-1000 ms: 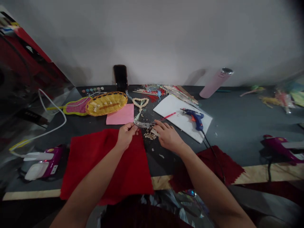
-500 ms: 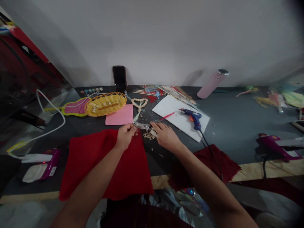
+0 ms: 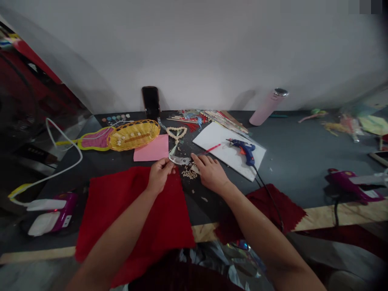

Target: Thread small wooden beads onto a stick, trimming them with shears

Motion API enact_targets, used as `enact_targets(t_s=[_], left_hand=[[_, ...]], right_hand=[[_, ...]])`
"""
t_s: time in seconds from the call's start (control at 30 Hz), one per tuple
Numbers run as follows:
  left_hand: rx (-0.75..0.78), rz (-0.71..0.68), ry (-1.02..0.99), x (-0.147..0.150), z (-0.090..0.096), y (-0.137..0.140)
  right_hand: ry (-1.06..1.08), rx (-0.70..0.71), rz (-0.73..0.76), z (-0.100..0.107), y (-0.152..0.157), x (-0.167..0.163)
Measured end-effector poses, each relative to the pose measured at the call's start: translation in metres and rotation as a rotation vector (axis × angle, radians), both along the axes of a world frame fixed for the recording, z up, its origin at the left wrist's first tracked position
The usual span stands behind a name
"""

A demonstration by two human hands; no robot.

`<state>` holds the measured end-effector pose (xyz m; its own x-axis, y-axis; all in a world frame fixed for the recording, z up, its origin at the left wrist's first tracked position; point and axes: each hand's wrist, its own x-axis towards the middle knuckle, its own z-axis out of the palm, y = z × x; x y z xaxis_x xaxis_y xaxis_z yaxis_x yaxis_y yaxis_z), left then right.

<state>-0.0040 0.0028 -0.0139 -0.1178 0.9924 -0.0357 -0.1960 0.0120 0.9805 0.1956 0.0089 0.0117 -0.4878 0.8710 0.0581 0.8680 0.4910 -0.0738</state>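
My right hand (image 3: pixel 212 173) is closed around a pair of pruning shears (image 3: pixel 181 160), whose silver curved jaws point left. At the jaw tips my left hand (image 3: pixel 159 173) is pinched shut; what it holds is too small to make out. Below the shears lies a small heap of short, pale cut pieces (image 3: pixel 189 173). A heart-shaped piece (image 3: pixel 176 132) made of pale bits, with a light green tassel hanging from it, lies just beyond the jaws. Red cloth (image 3: pixel 139 210) is spread under my left forearm.
A blue glue gun (image 3: pixel 247 150) rests on a white board (image 3: pixel 209 135). A yellow woven basket (image 3: pixel 133 135) overlaps pink paper (image 3: pixel 153 149). Against the wall stand a phone (image 3: pixel 150 101) and a pink bottle (image 3: pixel 268 108). Purple devices (image 3: pixel 65 210) with cords sit on both sides.
Both hands and the shears hold nearly the same position. The view has shifted slightly, and more red cloth shows at the table's front edge.
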Motion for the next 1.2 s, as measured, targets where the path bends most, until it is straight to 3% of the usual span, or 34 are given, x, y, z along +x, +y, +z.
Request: enact_targets(t_s=[0.33, 0.53, 0.87, 1.2], left_hand=[[0.033, -0.117, -0.046, -0.0045, 0.0012, -0.0031], [0.001, -0.155, -0.087, -0.0057, 0.0029, -0.0036], [-0.005, -0.124, -0.09, -0.0065, -0.0015, -0.0022], [0.012, -0.05, -0.083, -0.0035, -0.0021, 0.0001]], right_hand=[[0.088, -0.036, 0.102, 0.0, 0.0024, 0.0089], [0.053, -0.08, 0.088, 0.0, 0.0024, 0.0078], [0.006, -0.099, 0.054, 0.0001, 0.0013, 0.0017], [0.058, 0.014, 0.026, -0.0039, 0.0033, 0.0037]])
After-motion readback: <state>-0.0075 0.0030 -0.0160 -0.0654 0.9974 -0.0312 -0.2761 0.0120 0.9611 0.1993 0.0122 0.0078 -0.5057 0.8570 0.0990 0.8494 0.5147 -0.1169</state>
